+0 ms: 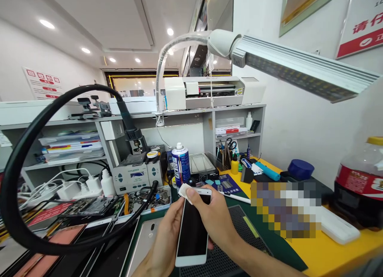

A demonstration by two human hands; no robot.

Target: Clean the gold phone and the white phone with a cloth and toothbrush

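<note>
A white smartphone [193, 229] with a dark screen is upright in front of me, tilted a little. My left hand [169, 229] grips it along its left edge. With its thumb, my right hand [217, 213] presses a folded white wipe [184, 190] against the top left corner of the phone; its other fingers are mostly hidden behind the phone. Below lies a black perforated mat [239, 221] on a green work mat [279, 251]. Another phone back [146, 239], silver with a camera bump, rests left of my left hand.
A hot-air station [137, 175] with a looping black hose [14, 213] stands at left. Behind my hands is a blue spray can [180, 163]. A lamp [299, 65] hangs overhead. Phone parts crowd the left; a cola bottle [359, 181] and white power bank-like block [341, 227] are at right.
</note>
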